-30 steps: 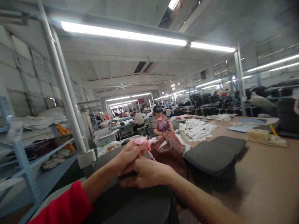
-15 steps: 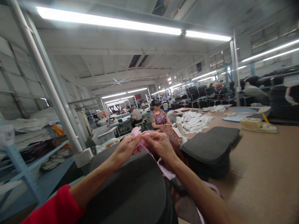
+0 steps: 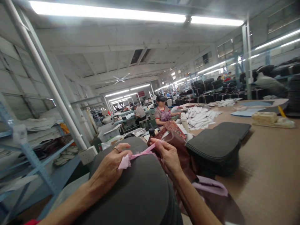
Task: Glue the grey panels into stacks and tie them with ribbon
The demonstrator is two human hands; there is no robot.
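A strip of pink cloth (image 3: 142, 153) stretches between my two hands, above a stack of dark grey padded panels (image 3: 140, 190). My left hand (image 3: 114, 161), with a ring on one finger, holds the strip's frayed end between thumb and fingers. Thumb and fingertips of my right hand (image 3: 167, 153) pinch the strip farther along. Beneath my right forearm lies brown leather-like material (image 3: 185, 159). Another length of pink cloth (image 3: 211, 186) lies looped on it to the right.
More dark panels (image 3: 217, 140) are stacked on the brown table (image 3: 269, 165) at right. Behind them lie a pile of white pieces (image 3: 201, 117), a white bottle (image 3: 184, 122) and a yellowish block (image 3: 264, 118). A co-worker (image 3: 162, 112) sits beyond. At left stands a blue shelf frame (image 3: 35, 159).
My hands have moved apart and slightly down, pulling the pink strip out between them. The bunched cloth at my left hand now hangs lower. The camera view has shifted a little.
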